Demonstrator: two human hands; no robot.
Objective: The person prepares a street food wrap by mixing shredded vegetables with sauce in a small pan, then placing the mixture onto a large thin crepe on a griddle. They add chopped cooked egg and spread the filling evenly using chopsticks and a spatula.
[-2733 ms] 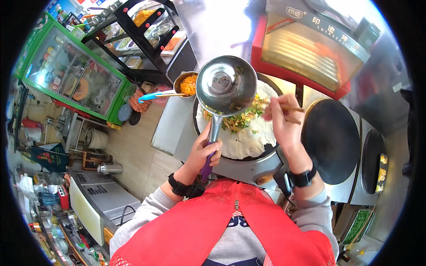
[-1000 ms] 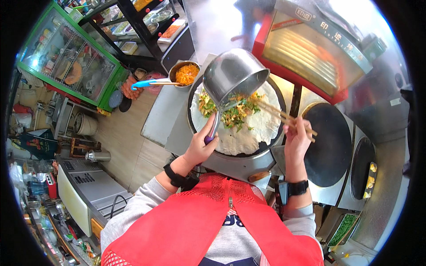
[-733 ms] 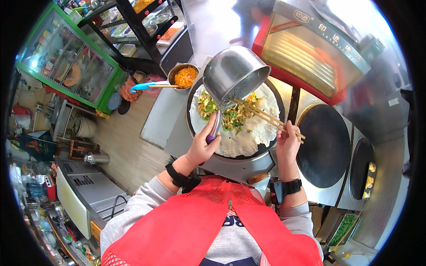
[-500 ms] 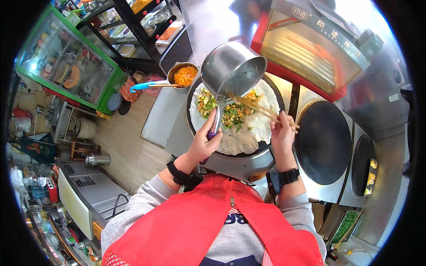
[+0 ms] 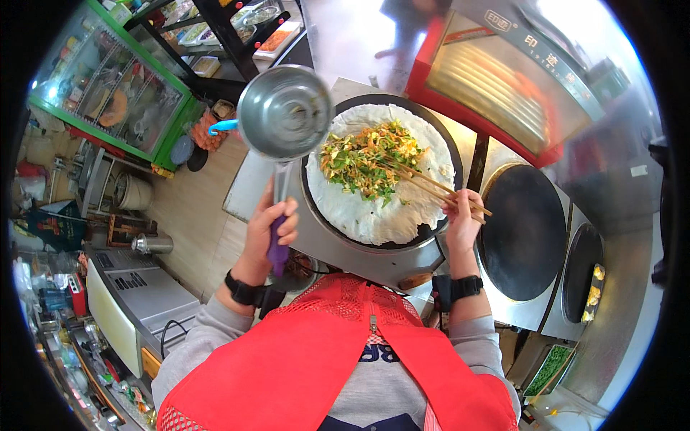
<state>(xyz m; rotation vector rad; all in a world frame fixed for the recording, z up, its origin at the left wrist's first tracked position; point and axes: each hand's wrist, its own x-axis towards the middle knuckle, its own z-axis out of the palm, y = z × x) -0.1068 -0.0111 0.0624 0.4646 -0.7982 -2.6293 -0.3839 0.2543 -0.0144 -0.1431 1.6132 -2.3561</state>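
My left hand (image 5: 269, 228) is wrapped round the purple handle of a steel saucepan (image 5: 285, 113), whose inside faces up and shows only a few wet scraps. In my right hand (image 5: 463, 213) is a pair of long wooden chopsticks (image 5: 424, 182). Their tips reach into a heap of shredded vegetables (image 5: 372, 159), green, orange and yellow. This heap lies on a thin pale pancake (image 5: 359, 215), on the upper left and middle of it. Beneath the pancake is a round black griddle (image 5: 454, 154), its dark rim showing round the edge.
Two more black griddles (image 5: 522, 230) stand to the right. A red-framed glass case (image 5: 496, 79) sits behind. Far left are a green-framed display fridge (image 5: 115, 97) and a shelf with food trays (image 5: 279, 39). A blue-tipped utensil (image 5: 223, 126) pokes out past the saucepan.
The saucepan has moved left off the pancake and turned from tipped over to mouth up. The vegetable heap on the pancake is larger. My right hand has shifted slightly down.
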